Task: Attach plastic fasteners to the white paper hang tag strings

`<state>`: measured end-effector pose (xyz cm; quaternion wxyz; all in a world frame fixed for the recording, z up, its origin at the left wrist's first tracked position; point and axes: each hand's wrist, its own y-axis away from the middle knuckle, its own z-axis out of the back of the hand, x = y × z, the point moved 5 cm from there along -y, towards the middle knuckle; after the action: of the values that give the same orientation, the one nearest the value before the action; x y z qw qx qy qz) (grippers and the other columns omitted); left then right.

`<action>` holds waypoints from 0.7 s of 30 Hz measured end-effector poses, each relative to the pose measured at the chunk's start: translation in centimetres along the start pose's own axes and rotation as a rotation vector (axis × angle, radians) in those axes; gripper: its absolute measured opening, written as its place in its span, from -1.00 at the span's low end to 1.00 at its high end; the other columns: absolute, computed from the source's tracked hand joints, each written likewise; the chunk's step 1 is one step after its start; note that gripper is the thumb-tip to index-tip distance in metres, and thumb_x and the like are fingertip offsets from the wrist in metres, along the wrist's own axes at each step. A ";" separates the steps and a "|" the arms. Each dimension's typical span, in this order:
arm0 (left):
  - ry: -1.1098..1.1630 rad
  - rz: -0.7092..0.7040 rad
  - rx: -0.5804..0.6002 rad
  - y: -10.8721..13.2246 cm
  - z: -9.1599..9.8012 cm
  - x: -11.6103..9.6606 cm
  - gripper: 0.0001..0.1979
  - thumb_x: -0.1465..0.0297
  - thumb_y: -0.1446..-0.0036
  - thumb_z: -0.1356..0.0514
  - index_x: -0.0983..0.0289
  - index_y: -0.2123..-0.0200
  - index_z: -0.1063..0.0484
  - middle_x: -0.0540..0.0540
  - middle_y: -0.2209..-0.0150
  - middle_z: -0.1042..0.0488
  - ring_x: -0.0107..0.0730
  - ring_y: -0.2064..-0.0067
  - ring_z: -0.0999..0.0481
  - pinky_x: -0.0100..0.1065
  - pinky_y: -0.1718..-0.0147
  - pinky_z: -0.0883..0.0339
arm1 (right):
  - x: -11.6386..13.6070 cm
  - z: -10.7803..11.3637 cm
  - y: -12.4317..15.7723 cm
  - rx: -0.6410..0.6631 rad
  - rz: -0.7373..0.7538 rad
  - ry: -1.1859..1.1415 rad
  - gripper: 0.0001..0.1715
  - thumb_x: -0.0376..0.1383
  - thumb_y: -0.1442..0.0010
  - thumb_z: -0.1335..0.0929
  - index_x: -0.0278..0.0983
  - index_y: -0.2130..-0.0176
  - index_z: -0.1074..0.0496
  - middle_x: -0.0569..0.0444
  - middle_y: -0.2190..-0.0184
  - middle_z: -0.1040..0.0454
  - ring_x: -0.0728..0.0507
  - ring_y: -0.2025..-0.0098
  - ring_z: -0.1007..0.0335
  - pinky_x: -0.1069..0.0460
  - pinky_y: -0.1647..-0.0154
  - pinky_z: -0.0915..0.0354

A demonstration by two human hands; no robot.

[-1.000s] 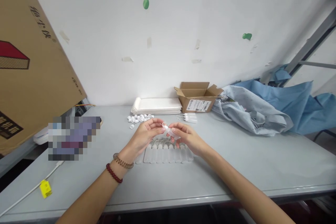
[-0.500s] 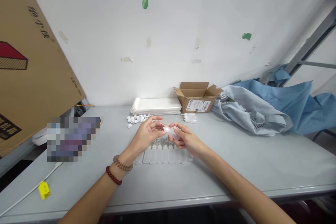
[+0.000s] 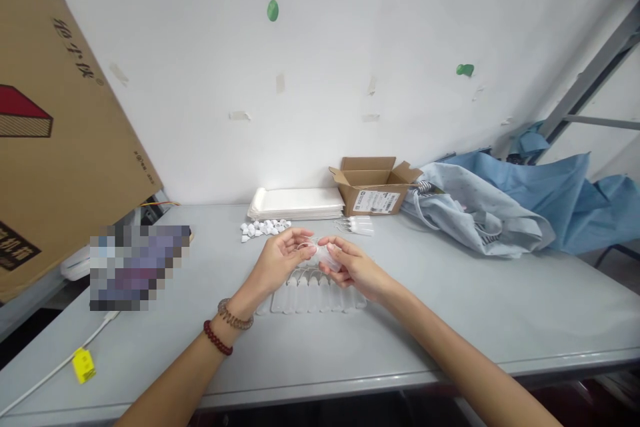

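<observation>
Above the middle of the table, my right hand (image 3: pixel 353 265) is closed around a small translucent white plastic piece (image 3: pixel 327 257), shaped like a flat tube. My left hand (image 3: pixel 283 257) meets it from the left, thumb and forefinger pinched at its white end, where a thin pale loop (image 3: pixel 302 245) shows. The fingers partly cover the piece. Just below the hands lies a row of several similar translucent pieces (image 3: pixel 317 297), each with a thin loop at its white top. Behind my left hand is a pile of small white parts (image 3: pixel 265 229).
A stack of white padded envelopes (image 3: pixel 300 203) lies against the wall beside an open cardboard box (image 3: pixel 377 199). More translucent pieces with loops (image 3: pixel 359 225) lie before the box. Blue cloth (image 3: pixel 480 213) covers the right rear. A blurred-out object (image 3: pixel 143 267) and white cable (image 3: pixel 60 365) are left.
A thin loop now shows at my left fingertips, and the white end of the piece is more covered. Both hands stay in nearly the same place; the view has shifted slightly.
</observation>
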<state>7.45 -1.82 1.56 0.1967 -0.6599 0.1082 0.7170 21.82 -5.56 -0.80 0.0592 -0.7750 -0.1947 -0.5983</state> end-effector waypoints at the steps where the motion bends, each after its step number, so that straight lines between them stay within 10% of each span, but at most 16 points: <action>1: 0.000 -0.004 0.004 0.0 0.0 -0.1 -0.66 0.32 0.01 -0.31 0.29 0.14 -0.40 0.12 0.20 -0.47 -0.30 0.11 -0.45 -0.25 0.10 -0.36 | -0.1 0.0 0.0 0.001 -0.012 0.004 -0.52 0.08 -0.13 -0.30 -0.18 0.12 -0.20 0.18 0.52 -0.34 0.10 0.65 0.15 0.13 0.61 0.27; 15: 0.027 0.094 0.004 0.2 0.0 -0.2 -0.67 0.30 0.01 -0.31 0.32 0.18 -0.40 0.11 0.23 -0.50 -0.31 0.16 -0.49 -0.26 0.09 -0.34 | -0.4 -0.2 -0.2 0.043 0.042 0.040 -0.54 0.06 -0.19 -0.26 -0.20 0.09 -0.19 0.16 0.48 -0.36 0.10 0.66 0.16 0.13 0.63 0.21; 21: 0.057 0.120 -0.140 0.1 1.2 0.1 -0.68 0.31 0.03 -0.31 0.32 0.20 -0.40 0.06 0.29 -0.49 -0.40 0.29 -0.50 -0.25 0.11 -0.34 | 0.3 0.6 -0.3 -0.190 0.294 0.477 -0.63 -0.07 -0.18 -0.31 -0.26 0.12 -0.31 0.10 0.42 -0.36 0.00 0.48 -0.18 0.09 0.49 -0.09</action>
<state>6.28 -1.38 1.61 0.1038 -0.6844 0.1026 0.7143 22.29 -5.07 -0.68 0.1164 -0.6346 -0.0043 -0.7640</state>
